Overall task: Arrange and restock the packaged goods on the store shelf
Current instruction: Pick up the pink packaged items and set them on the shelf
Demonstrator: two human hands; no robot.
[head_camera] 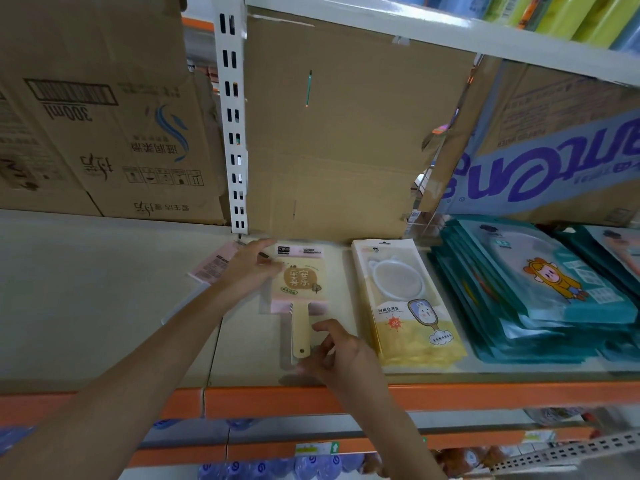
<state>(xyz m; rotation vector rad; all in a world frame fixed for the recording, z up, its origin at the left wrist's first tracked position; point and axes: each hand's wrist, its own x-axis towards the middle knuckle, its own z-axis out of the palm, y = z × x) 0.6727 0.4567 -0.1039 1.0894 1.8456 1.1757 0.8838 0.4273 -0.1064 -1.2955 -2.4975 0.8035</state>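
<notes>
Item: mirror pack (301, 282) lies flat on the shelf (104, 289), handle toward you; just beside the yellow pack (405, 306); teal packs (554, 282) further right.
Left hand (251, 263): grip wide; straight fingers rest on the pack's top left corner; a pink pack (211, 266) lies partly under it.
Right hand (334, 355): grip narrow; curled fingers appear to pinch the clear film at the handle end.
Handling: judged light, flat, stiff inside; film likely slippery on the shelf; mirror probably fragile.
Hold: take it by the handle or both long edges; loose film alone may slip.
</notes>
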